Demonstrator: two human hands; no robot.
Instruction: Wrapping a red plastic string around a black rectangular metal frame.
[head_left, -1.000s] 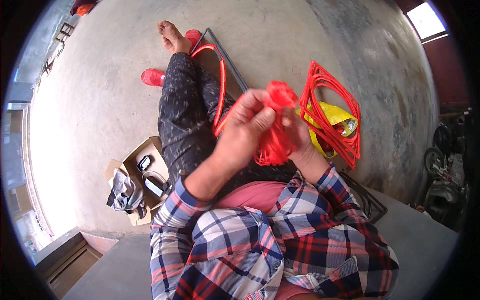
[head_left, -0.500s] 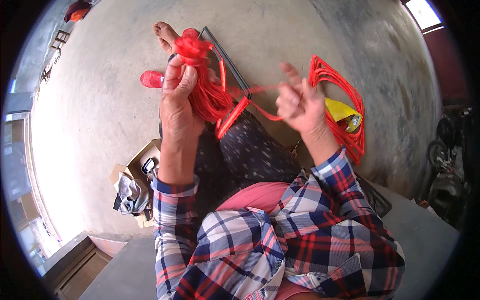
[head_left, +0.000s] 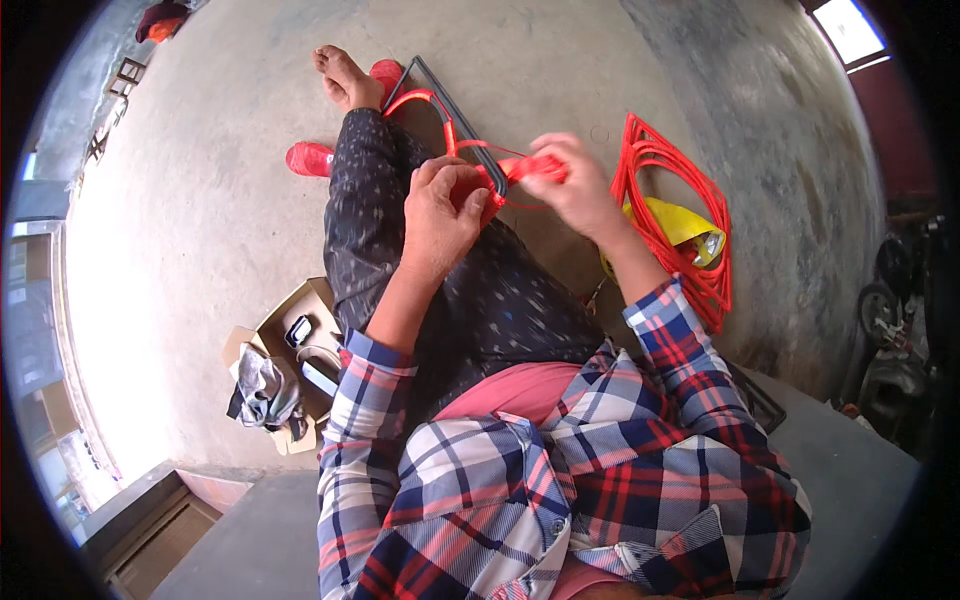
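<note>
A dark, thin-barred frame (head_left: 455,115) rests across my lap, its corner between my hands. Red cord is wound tightly along part of it, and a covered red stretch (head_left: 449,138) curves off its far side. My left hand (head_left: 440,220) is closed at this corner, fingers bent over red cord; exactly what lies under them is hidden. Just to the right, my right hand (head_left: 580,190) grips a gathered bundle of red cord (head_left: 530,168), which passes by the frame's corner. Motion smears this hand a little. Thin strands loop between bundle and frame.
Several red-wrapped frames (head_left: 690,180) lie stacked on the floor at right, with a yellow bag (head_left: 675,225) inside them. An open cardboard box (head_left: 285,320) at left holds a grey cloth (head_left: 265,390) and small items. A red shoe (head_left: 309,159) sits near my bare foot (head_left: 345,78).
The red cord bundle has gone from my raised left hand at the left to my right hand by the frame's corner. My left hand has come down and right; my right hand moved slightly left.
</note>
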